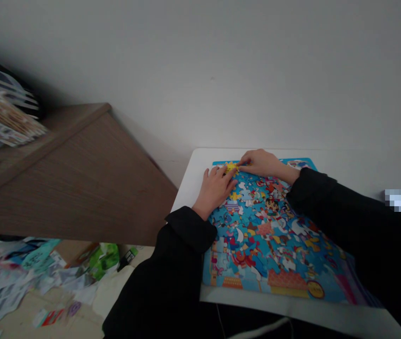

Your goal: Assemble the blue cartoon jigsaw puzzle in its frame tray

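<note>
Puzzle [248,230] on table [190,181], between far and near edges. Left hand [215,188]: fingers spread flat beside yellow sun [231,166]. Right hand [259,163]: fingers pinched narrow at sun; any held piece indiscernible.

Likely a home room; white table [189,188], brown cabinet [91,179], cluttered floor [20,301]

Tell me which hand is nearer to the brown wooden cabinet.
Left. The left hand is at the far left corner of the puzzle, on the side toward the cabinet; the right hand is farther right, along the puzzle's far edge.
</note>
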### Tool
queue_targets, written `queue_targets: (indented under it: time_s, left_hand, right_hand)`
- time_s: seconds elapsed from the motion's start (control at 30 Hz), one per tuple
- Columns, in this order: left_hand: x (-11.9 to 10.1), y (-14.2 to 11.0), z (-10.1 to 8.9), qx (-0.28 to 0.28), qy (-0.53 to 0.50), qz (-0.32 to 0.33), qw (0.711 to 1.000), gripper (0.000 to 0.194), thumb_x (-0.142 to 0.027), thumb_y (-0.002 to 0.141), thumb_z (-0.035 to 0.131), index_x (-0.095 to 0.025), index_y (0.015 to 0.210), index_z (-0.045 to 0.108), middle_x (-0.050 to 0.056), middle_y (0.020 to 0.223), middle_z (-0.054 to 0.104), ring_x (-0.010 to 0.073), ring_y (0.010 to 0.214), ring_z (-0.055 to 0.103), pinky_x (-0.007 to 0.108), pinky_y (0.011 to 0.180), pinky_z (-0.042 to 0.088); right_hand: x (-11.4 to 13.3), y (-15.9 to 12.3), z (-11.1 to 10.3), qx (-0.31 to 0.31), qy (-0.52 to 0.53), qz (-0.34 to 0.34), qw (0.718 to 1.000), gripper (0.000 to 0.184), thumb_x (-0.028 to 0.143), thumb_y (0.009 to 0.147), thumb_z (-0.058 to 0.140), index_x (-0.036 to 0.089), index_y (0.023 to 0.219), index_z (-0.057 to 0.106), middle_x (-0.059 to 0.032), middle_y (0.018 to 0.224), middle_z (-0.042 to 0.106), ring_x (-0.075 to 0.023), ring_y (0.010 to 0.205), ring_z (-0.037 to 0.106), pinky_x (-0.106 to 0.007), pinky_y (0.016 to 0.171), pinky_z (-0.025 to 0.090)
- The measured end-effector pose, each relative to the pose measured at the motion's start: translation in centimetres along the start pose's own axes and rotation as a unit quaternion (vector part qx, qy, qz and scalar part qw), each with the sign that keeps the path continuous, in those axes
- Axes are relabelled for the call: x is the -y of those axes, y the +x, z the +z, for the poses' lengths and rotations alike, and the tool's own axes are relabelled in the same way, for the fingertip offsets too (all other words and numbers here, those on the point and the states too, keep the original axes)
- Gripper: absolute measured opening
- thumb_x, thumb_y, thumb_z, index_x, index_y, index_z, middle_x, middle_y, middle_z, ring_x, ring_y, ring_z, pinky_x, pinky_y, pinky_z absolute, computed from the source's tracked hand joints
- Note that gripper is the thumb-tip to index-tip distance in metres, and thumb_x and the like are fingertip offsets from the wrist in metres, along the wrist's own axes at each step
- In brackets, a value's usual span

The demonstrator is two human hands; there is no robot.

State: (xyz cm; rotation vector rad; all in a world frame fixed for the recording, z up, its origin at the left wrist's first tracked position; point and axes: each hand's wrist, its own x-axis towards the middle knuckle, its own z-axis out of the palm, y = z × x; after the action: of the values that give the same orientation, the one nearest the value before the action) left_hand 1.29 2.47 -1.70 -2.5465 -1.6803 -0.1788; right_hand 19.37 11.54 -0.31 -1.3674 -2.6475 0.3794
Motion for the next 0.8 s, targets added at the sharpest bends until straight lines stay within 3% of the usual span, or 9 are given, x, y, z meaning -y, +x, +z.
queue_targets:
  time_s: [0.23, 0.4, 0.7, 0.8]
  left_hand:
    - [0.0, 0.1, 0.2, -0.001, 0.002, -0.002, 1.000, 0.045, -0.043, 0.099, 0.030, -0.025, 0.137, 0.044, 0.007, 0.133, 0.051, 0.0285, 0.122, 0.041, 0.049, 0.104, 0.030]
    - [0.1, 0.1, 0.4, -0.002, -0.001, -0.009, 1.000, 0.044, -0.044, 0.098, 0.032, -0.026, 0.136, 0.045, 0.006, 0.133, 0.051, 0.0277, 0.123, 0.041, 0.048, 0.104, 0.031]
    - [0.0, 0.1, 0.3, -0.012, 0.010, -0.008, 1.000, 0.045, -0.046, 0.098, 0.032, -0.025, 0.134, 0.047, 0.006, 0.136, 0.050, 0.0287, 0.123, 0.041, 0.051, 0.104, 0.031]
    - [0.1, 0.0, 0.2, -0.009, 0.013, -0.007, 1.000, 0.045, -0.046, 0.097, 0.032, -0.025, 0.134, 0.048, 0.006, 0.135, 0.050, 0.0288, 0.123, 0.042, 0.050, 0.104, 0.032]
  right_hand:
    - [0.4, -0.6, 0.2, -0.031, -0.010, 0.014, 0.999, 0.033, 0.044, 0.087, 0.052, 0.024, 0.105, 0.072, -0.0068, 0.107, 0.068, -0.0246, 0.097, 0.061, -0.035, 0.075, 0.046]
    - [1.2, -2.2, 0.0, -0.061, -0.076, -0.011, 0.995, 0.033, 0.043, 0.088, 0.049, 0.022, 0.102, 0.070, -0.0082, 0.106, 0.067, -0.0253, 0.097, 0.059, -0.034, 0.069, 0.045]
    - [1.5, -4.6, -1.0, -0.019, -0.133, -0.035, 0.990, 0.025, 0.036, 0.087, 0.048, 0.022, 0.085, 0.069, -0.0058, 0.091, 0.069, -0.0234, 0.087, 0.060, -0.031, 0.057, 0.038]
    - [1.9, -4.3, -0.8, -0.037, -0.127, -0.051, 0.990, 0.028, 0.036, 0.089, 0.046, 0.022, 0.095, 0.069, -0.0068, 0.094, 0.069, -0.0236, 0.091, 0.060, -0.031, 0.058, 0.038]
